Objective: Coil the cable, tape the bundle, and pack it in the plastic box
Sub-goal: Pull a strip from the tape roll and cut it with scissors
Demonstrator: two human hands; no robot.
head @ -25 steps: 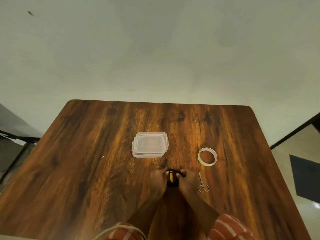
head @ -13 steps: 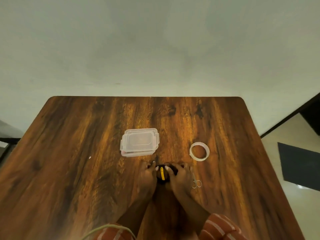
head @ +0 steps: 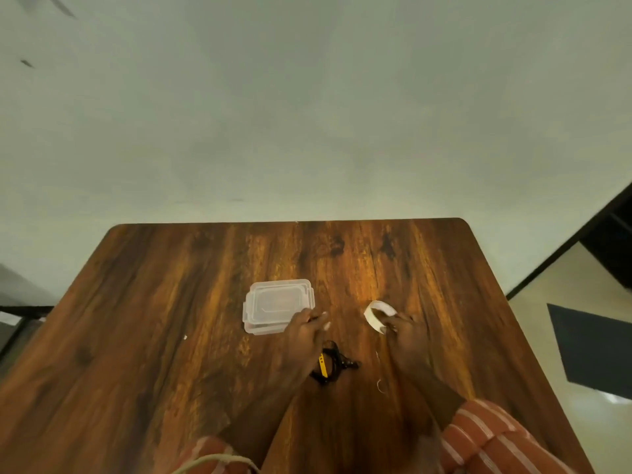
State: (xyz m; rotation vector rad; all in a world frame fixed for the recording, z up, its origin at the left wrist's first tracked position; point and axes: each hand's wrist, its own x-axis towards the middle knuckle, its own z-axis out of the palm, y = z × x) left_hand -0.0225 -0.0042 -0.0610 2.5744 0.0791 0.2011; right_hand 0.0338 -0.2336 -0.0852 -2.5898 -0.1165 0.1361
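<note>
The coiled black cable (head: 330, 366), with a yellow band around it, lies loose on the wooden table (head: 171, 336) between my forearms. My right hand (head: 405, 331) grips the white tape roll (head: 376, 314) and holds it tilted off the table. My left hand (head: 306, 331) hovers just beyond the cable with its fingers apart, beside the near right corner of the clear plastic box (head: 277, 306). The box stands with its lid on.
Small scissors (head: 380, 383) lie on the table under my right wrist, mostly hidden by it. A tiny white scrap (head: 185, 337) lies left of the box. The table's right edge drops to a pale floor with a dark mat (head: 591, 350).
Both hands let go of the cable bundle, which now lies on the table. My right hand reached right and lifted the tape roll; my left hand moved up toward the box.
</note>
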